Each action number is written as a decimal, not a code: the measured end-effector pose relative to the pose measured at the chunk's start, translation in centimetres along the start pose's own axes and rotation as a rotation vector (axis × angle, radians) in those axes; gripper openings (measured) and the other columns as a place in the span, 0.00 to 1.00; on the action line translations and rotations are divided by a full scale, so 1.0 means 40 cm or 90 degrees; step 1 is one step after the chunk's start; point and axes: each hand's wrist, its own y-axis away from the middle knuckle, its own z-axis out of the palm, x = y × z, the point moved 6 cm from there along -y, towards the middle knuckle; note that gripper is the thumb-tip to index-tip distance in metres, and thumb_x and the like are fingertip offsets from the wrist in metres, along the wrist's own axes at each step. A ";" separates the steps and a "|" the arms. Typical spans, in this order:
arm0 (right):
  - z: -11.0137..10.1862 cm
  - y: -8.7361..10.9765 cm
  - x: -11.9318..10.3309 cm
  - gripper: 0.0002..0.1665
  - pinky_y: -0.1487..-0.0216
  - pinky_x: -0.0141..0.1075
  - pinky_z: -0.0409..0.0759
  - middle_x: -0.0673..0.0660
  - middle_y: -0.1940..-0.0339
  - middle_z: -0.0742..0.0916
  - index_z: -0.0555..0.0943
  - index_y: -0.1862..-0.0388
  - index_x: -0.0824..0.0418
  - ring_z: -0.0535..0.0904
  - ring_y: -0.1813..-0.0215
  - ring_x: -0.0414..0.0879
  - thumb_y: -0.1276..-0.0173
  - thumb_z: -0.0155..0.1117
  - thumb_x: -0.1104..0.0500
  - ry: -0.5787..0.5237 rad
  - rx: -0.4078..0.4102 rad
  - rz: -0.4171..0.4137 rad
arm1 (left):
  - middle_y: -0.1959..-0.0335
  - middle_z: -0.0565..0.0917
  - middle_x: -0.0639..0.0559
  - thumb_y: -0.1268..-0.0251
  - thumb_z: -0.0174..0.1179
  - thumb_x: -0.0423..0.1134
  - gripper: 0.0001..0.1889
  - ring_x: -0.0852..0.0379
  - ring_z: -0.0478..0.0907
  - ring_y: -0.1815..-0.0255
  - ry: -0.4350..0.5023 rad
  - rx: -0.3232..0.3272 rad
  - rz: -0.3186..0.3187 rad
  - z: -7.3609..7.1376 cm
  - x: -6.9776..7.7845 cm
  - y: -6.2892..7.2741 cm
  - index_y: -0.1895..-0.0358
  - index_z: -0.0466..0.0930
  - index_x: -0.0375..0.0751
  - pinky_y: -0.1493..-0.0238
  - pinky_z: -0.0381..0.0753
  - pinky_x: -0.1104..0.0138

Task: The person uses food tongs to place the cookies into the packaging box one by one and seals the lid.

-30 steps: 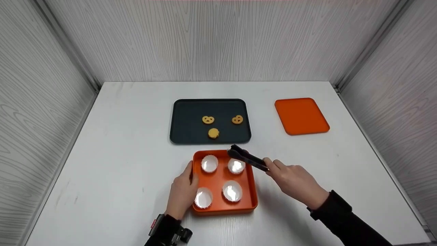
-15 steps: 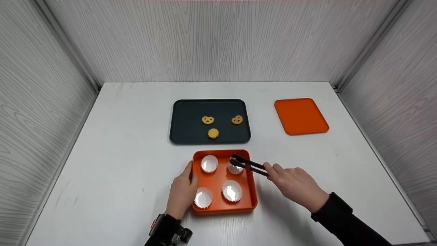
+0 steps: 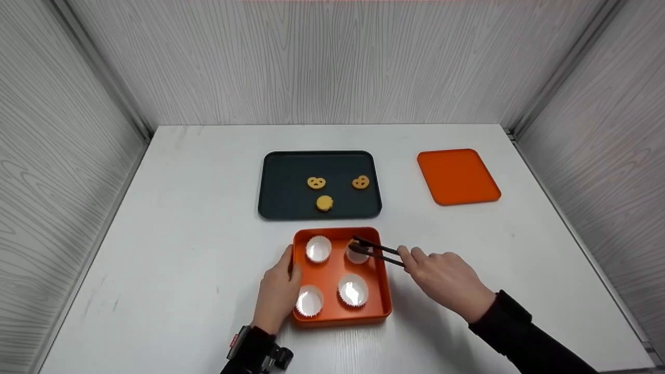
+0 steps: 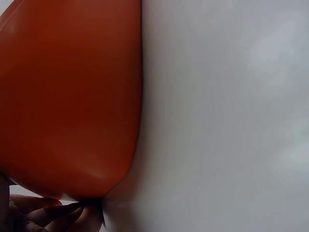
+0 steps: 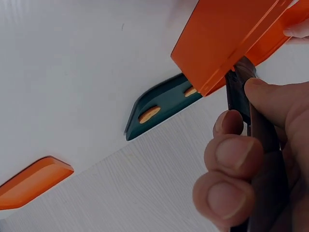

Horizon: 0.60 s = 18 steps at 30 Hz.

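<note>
Box (image 3: 331,275), orange, holds four white cups (image 3: 353,291), left fingers (image 3: 286,259) gripping its side, right fingers (image 5: 234,153) curled round black tongs (image 5: 266,179).

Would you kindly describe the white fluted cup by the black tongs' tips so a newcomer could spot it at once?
On the white tabletop, find the open orange rectangular box gripped by the left hand. Inside, in the far right corner, is the white fluted cup. Unlike the other three white cups, it is partly hidden behind the black tongs in the right hand.
</note>
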 end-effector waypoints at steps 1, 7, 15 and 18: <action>-0.002 -0.001 -0.001 0.24 0.85 0.32 0.71 0.56 0.72 0.81 0.80 0.41 0.66 0.71 0.83 0.45 0.34 0.73 0.61 0.006 -0.002 -0.001 | 0.29 0.75 0.40 0.20 0.50 0.42 0.28 0.43 0.76 0.32 0.001 0.002 -0.001 0.000 0.001 0.000 0.23 0.64 0.36 0.30 0.74 0.49; -0.011 -0.008 -0.007 0.26 0.85 0.34 0.73 0.58 0.67 0.84 0.80 0.40 0.67 0.72 0.83 0.47 0.36 0.74 0.64 0.028 -0.007 -0.001 | 0.29 0.75 0.40 0.20 0.51 0.43 0.28 0.44 0.76 0.31 0.003 0.006 -0.003 0.002 0.002 -0.001 0.23 0.65 0.36 0.30 0.73 0.49; -0.013 -0.014 -0.006 0.25 0.86 0.34 0.73 0.57 0.71 0.82 0.80 0.41 0.66 0.72 0.84 0.47 0.34 0.74 0.59 0.011 0.009 0.015 | 0.29 0.75 0.40 0.20 0.50 0.42 0.28 0.43 0.75 0.31 0.000 0.005 0.000 0.000 0.005 0.001 0.23 0.64 0.35 0.30 0.73 0.49; -0.011 -0.016 -0.006 0.25 0.85 0.33 0.74 0.56 0.72 0.81 0.79 0.41 0.65 0.71 0.84 0.46 0.33 0.74 0.56 -0.003 0.000 0.021 | 0.28 0.74 0.40 0.20 0.50 0.43 0.28 0.44 0.75 0.30 0.004 0.002 -0.006 0.000 0.005 0.001 0.23 0.64 0.36 0.30 0.73 0.49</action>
